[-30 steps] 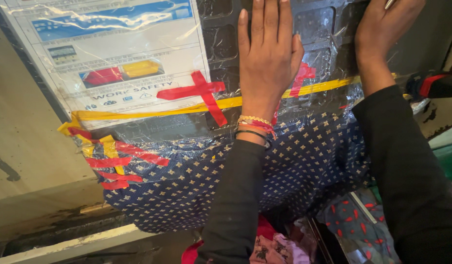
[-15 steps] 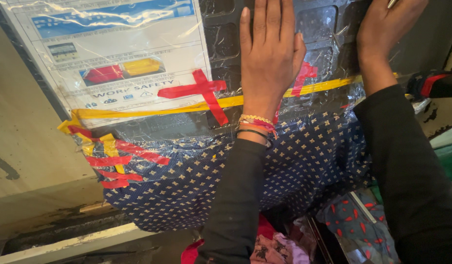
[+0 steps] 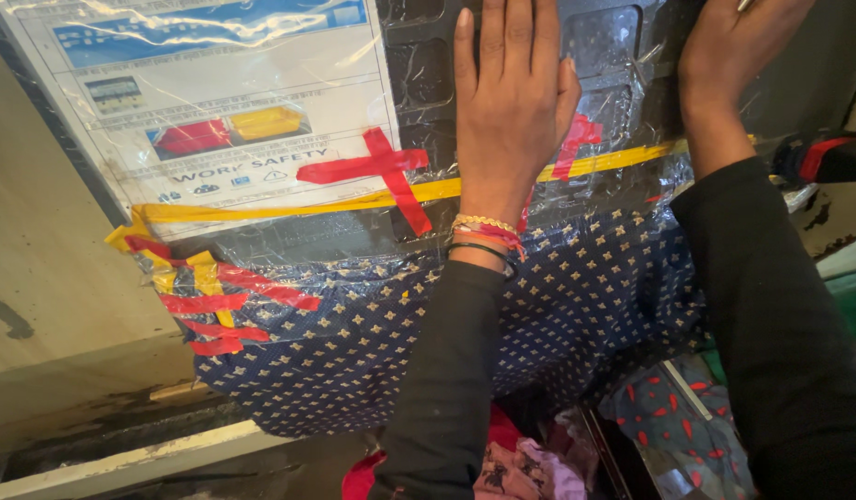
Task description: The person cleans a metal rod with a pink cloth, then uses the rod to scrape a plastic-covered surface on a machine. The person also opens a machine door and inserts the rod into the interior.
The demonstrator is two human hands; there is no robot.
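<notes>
Beneath the left hand, pressing flat with fingers straight and together, grasping nothing, onto clear plastic film lying wrinkled over a dark moulded panel. Just below the wrist, crossing a yellow tape strip; just off the little-finger side, sticking over it, a red tape cross. Farther down past the bracelets, bulging under the film, blue dotted cloth; farther out on the little-finger side, a printed sheet. Up on the thumb side, resting on the same panel, the right hand, fingers cut off by the frame edge, so not telling whether clenched or released. Probably risking creases and trapped air if sliding the palm across slack film; possibly snagging the film on the bracelets; likely peeling the tape where the cloth's weight is dragging downward
</notes>
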